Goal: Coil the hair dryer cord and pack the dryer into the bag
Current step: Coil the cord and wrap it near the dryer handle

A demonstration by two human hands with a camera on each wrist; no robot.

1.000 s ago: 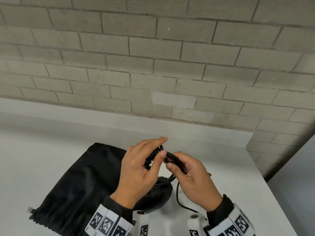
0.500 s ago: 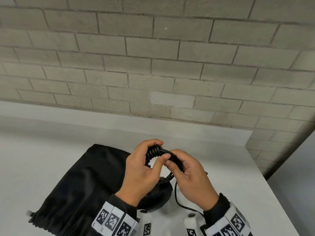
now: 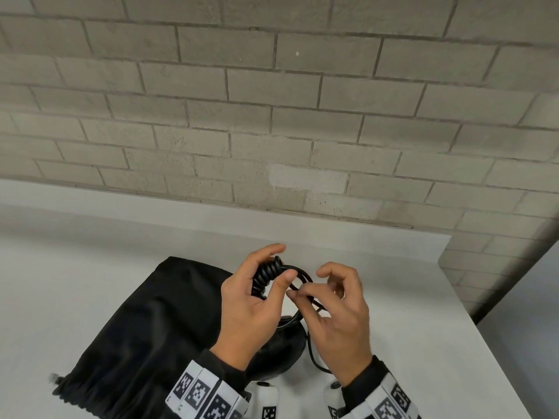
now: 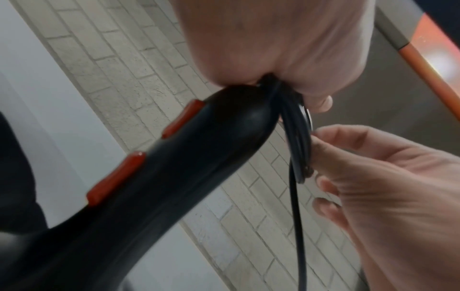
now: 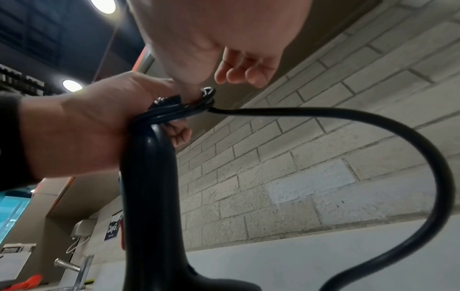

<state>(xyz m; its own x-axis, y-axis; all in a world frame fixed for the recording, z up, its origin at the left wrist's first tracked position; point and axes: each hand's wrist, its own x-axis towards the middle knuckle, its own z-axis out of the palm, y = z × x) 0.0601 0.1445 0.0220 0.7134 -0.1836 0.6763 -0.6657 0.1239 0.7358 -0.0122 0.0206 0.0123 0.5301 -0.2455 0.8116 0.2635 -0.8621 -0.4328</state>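
The fingers [image 3: 266, 252] of the left hand [image 3: 248, 309] curl round the wound turns of the hair dryer cord [image 3: 267, 275], thumb pressed on the bundle at the top of the hair dryer [image 3: 278, 352] handle. The dryer stands upright on the white surface [image 3: 393, 328], touching the black drawstring bag [image 3: 145, 322] lying flat to its left. Right of the coil, the right hand [image 3: 341, 322] pinches a loose loop of cord between thumb and forefinger, its other fingers loosely bent. Only the left wrist view shows two red switches [image 4: 117, 177] on the handle. Only the right wrist view shows a faucet [image 5: 67, 265] and a dark sign [image 5: 113, 229] reading "ClayG", the rest hidden behind the handle.
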